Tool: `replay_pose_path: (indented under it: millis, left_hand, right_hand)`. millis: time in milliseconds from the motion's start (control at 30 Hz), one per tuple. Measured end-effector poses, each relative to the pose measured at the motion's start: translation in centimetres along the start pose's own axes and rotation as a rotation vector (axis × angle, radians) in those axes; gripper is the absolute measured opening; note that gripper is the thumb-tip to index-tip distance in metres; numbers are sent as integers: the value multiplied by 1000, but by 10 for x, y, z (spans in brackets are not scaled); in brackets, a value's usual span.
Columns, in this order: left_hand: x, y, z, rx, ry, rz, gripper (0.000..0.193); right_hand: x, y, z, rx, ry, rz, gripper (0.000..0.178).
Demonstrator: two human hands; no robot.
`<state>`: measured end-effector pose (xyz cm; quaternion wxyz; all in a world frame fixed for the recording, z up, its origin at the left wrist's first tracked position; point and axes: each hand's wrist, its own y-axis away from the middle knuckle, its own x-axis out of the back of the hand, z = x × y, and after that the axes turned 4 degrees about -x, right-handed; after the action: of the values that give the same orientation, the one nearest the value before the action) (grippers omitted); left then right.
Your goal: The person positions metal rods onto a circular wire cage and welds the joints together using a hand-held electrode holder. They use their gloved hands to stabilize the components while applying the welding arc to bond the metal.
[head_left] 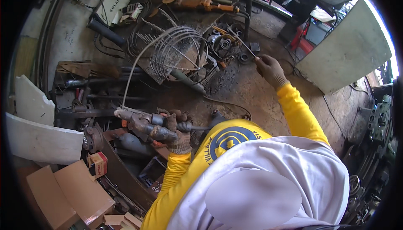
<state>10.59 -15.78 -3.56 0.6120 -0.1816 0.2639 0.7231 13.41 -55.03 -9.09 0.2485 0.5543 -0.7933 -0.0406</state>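
My left hand [179, 141], in a knit work glove, is closed round a worn, jointed metal shaft [142, 124] with a ribbed grey sleeve; the palm side is hidden. My right hand [270, 71], also gloved, reaches out to the far right, its fingers closed on the end of a thin metal rod [242, 42]. The rod slants away to the upper left, toward a heap of loose metal parts [226, 44]. A coil of wire [176, 47] lies beyond my left hand on a perforated metal sheet, and one strand bends down toward the shaft's left end.
An orange angle grinder [205, 5] lies on the bench at the back. Open cardboard boxes [69, 192] stand at the lower left, beside broken white panels [46, 142]. A large pale sheet [348, 47] leans at the right. A cable [226, 102] crosses the brown floor [247, 89].
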Motion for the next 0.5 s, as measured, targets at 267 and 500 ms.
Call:
replay_pose_path:
  millis: [267, 500]
  left_hand:
    - [-43, -21, -47, -9, -26, -64, 40]
    - [-124, -75, -58, 170, 28, -270, 33]
  right_hand:
    - [-44, -152, -109, 229, 359, -122, 43]
    - [-48, -128, -93, 462, 246, 383, 47]
